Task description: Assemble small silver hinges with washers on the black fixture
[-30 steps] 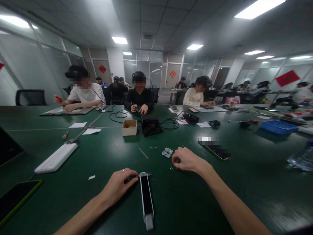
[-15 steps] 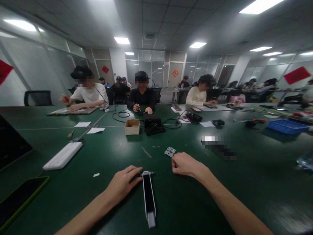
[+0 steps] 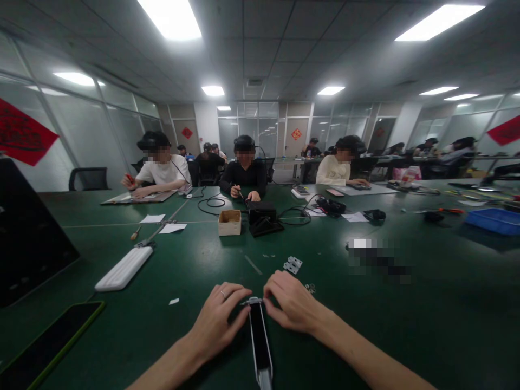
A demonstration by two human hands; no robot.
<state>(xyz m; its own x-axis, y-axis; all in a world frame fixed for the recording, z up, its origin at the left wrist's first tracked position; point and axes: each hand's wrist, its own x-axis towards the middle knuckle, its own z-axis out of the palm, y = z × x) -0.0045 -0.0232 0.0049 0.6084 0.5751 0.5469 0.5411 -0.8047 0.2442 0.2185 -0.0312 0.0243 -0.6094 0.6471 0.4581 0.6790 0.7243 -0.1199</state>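
Note:
A long narrow black device with a silver frame [image 3: 260,341] lies on the green table [image 3: 365,325], running away from me. My left hand [image 3: 219,319] rests beside its far end, fingers curled against its left edge. My right hand [image 3: 290,306] is at the same far end from the right, fingers pinched together at the top corner; what they pinch is too small to make out. A small silver hinge-like metal part [image 3: 293,265] lies just beyond my right hand, with a tiny part [image 3: 310,287] beside it.
A white ribbed oblong case [image 3: 124,268] lies to the left, a dark phone in a green frame [image 3: 49,346] at the near left, a dark screen [image 3: 28,238] at the far left. A small cardboard box [image 3: 229,222] and black device [image 3: 264,219] stand mid-table. Several people sit opposite.
My right hand moved left from beside the metal part to the far end of the black device and now meets the left hand there. The view shifted slightly.

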